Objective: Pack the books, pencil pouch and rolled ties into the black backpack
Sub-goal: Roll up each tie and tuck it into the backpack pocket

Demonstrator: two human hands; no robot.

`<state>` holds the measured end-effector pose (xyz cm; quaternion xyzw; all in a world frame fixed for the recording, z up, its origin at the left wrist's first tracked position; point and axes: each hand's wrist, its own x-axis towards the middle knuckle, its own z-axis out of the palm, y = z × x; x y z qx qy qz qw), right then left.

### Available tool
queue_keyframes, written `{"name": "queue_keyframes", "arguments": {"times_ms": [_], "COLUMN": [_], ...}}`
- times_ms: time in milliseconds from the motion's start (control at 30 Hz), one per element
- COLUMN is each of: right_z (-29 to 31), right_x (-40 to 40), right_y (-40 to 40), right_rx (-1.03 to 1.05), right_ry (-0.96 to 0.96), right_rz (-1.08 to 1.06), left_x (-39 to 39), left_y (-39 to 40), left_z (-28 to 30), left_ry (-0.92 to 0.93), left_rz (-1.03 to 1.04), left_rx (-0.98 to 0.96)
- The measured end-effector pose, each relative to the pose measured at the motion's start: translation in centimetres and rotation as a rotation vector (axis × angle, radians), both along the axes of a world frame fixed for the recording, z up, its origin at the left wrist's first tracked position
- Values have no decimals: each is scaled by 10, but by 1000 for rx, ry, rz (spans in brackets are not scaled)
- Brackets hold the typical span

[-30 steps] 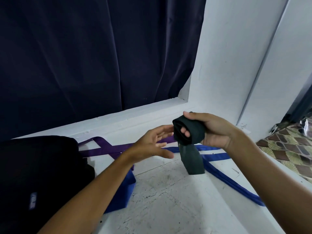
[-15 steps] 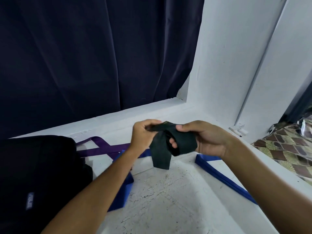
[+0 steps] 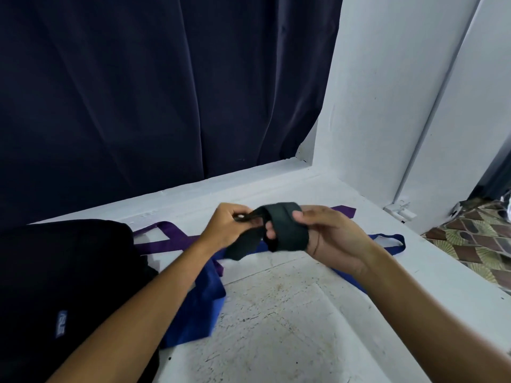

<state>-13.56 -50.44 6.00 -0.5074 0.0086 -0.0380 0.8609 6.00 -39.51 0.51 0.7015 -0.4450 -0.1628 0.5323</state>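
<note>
- Black backpack [image 3: 55, 286] lies at our nine o'clock.
- Our left hand [image 3: 226, 228] pinches the dark tie [image 3: 287, 230] (its loose end).
- At three o'clock of it, our right hand [image 3: 329, 239] grips the tie's wrapped coil.

A heavy dark navy fabric curtain [image 3: 166, 87] hangs in long vertical folds across the back, and its hem ends just above the white painted ledge [image 3: 276, 313], a scuffed, speckled flat surface. To the right of the curtain stands a white painted wall post [image 3: 387, 92], with a small white latch [image 3: 400, 210] at its foot. Farther right of the curtain, past the ledge's edge, lies a patterned brown and green scale-print cloth [image 3: 481, 239].
</note>
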Motion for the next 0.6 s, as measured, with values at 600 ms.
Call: {"name": "queue_keyframes", "arguments": {"times_ms": [600], "right_z": [-21], "right_x": [27], "right_y": [-37], "right_rx": [-313], "right_ry": [135], "right_rz": [-550], "left_x": [-90], "left_y": [27], "left_z": [32], "left_ry": [602], "left_rz": [-164], "left_rx": [-136]}}
